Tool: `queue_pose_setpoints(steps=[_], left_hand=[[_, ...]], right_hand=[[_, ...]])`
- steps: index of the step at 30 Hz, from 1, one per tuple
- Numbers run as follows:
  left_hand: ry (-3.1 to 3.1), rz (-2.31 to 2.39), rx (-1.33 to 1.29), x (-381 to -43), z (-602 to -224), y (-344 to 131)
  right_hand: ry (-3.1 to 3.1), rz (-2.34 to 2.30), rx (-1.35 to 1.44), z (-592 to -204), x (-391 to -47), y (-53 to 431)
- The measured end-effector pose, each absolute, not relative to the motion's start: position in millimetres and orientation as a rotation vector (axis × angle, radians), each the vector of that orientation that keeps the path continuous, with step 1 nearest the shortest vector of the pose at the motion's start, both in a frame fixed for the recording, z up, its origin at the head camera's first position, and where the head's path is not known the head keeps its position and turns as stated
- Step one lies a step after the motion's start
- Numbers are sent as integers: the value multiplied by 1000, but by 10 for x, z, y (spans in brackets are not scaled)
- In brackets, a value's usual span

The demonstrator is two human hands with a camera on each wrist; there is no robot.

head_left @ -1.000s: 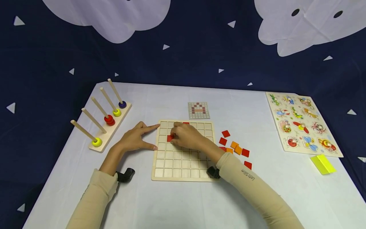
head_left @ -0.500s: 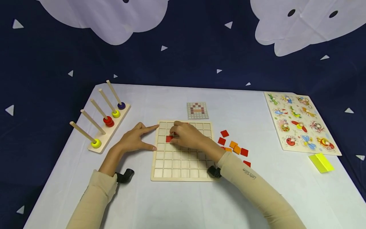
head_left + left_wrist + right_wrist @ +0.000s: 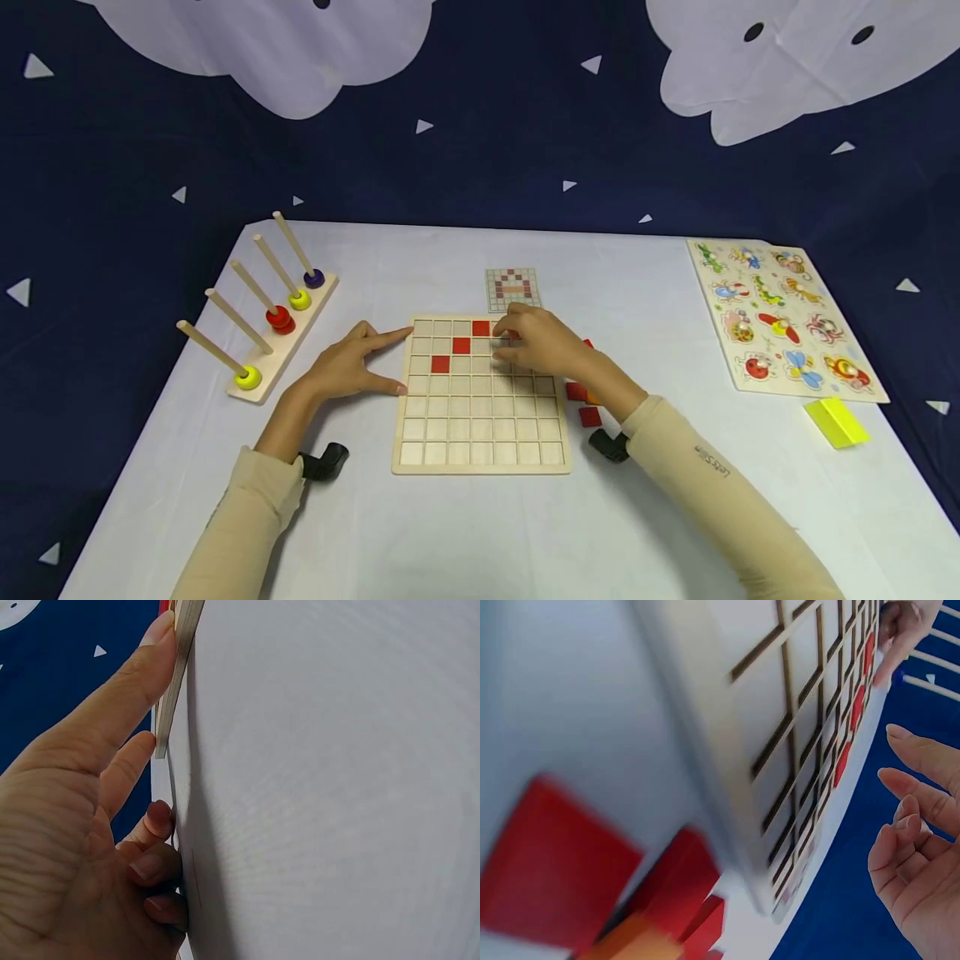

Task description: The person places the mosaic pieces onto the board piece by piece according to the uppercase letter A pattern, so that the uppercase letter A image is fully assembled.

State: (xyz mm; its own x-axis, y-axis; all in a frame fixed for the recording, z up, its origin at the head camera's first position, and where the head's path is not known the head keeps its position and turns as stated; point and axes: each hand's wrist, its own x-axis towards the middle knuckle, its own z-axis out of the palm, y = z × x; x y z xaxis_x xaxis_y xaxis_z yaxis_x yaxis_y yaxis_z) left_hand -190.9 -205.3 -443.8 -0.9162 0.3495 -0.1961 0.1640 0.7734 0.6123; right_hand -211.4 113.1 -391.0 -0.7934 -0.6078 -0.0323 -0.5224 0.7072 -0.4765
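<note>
Left hand (image 3: pixel 348 365) spread, touching board (image 3: pixel 480 469); right hand (image 3: pixel 543 342) loose, empty, forearm (image 3: pixel 615 387) partly hiding tiles (image 3: pixel 576 392). Peg stand (image 3: pixel 279 348) left, puzzle (image 3: pixel 783 321) right.

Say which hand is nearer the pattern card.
Right. The right hand is over the grid board, close to the pattern card; the left hand is farther, at the board's left edge.

Wooden grid board (image 3: pixel 472 407) flat on table (image 3: pixel 465 533), square red tiles (image 3: pixel 461 346) diagonally across the board's far-left corner, loose red tiles (image 3: pixel 590 417) beside its right edge
</note>
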Motion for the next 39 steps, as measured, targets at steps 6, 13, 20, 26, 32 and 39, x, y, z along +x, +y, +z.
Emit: queue_pose_setpoints(steps=[6, 13, 20, 26, 32, 39], left_hand=[[2670, 880, 393, -1901, -4439, -2045], [2674, 895, 407, -1891, -4424, -2046], [2673, 887, 396, -1901, -4444, -2041], [2674, 895, 396, -1904, -4454, -2053], [2669, 886, 390, -1907, -4456, -2053], [2669, 887, 390, -1909, -4454, -2050]], right_hand=[[2756, -702, -871, -3911, -2083, 1350], [2781, -698, -810, -3952, -2070, 1569], [2812, -682, -798, -4006, -2047, 1735], [2826, -674, -766, -4044, -2007, 1856], [2843, -683, -736, -4088, -1982, 1963], [2845, -677, -692, -4118, -1942, 2065]])
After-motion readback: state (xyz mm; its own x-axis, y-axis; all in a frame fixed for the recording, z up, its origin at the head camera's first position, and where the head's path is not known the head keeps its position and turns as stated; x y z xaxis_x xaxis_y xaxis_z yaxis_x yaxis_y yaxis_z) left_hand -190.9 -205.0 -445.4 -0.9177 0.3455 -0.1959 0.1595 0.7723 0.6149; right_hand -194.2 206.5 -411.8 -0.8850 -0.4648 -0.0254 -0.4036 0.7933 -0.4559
